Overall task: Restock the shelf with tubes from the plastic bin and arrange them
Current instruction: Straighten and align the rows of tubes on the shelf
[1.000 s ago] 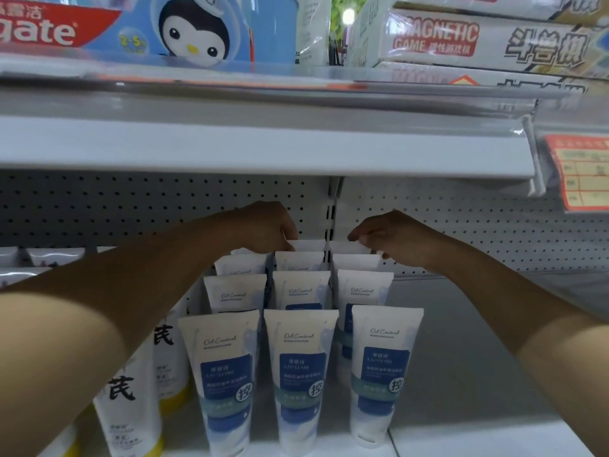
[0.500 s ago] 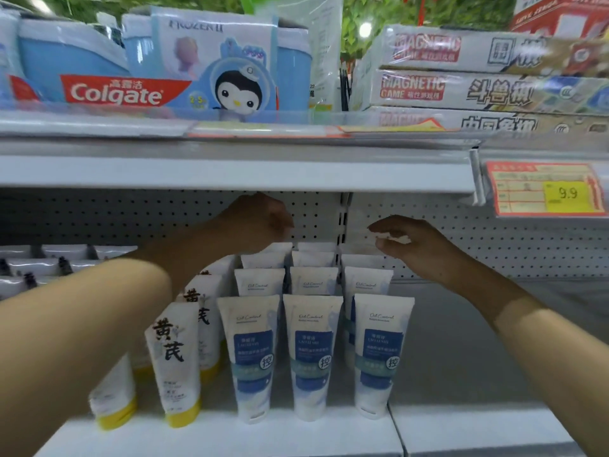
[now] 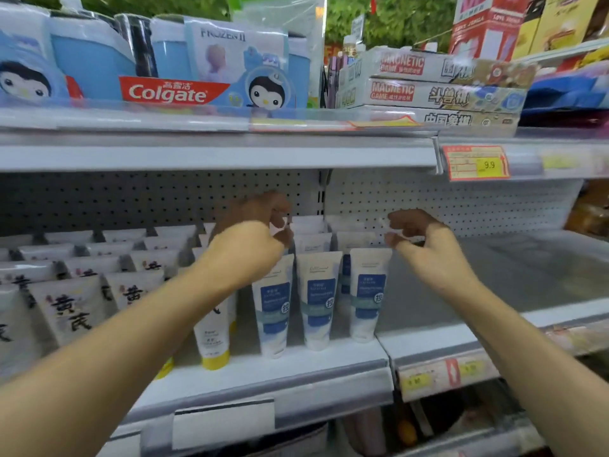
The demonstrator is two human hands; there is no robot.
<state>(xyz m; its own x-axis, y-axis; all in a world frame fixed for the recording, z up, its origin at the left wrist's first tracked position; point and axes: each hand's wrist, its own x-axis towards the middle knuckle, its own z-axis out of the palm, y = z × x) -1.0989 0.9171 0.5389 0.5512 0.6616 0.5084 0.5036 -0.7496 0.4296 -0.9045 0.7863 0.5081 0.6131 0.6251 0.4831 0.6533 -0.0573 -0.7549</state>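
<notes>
Both hands hover above the blue-labelled tubes [image 3: 317, 298], which stand in three rows on the shelf [image 3: 263, 367]. The left hand [image 3: 255, 225] and right hand [image 3: 415, 230] have curled fingers; motion blur hides whether either pinches a tube top, so I cannot tell.

Colgate boxes [image 3: 171, 92] with penguin artwork are sitting on the upper shelf, beside stacked magnetic game boxes [image 3: 438, 90]. A red-and-yellow price tag [image 3: 475, 162] reading 9.9 is hanging below them. Green foliage [image 3: 389, 14] is showing behind, and a red carton [image 3: 487, 24] is standing at upper right.
</notes>
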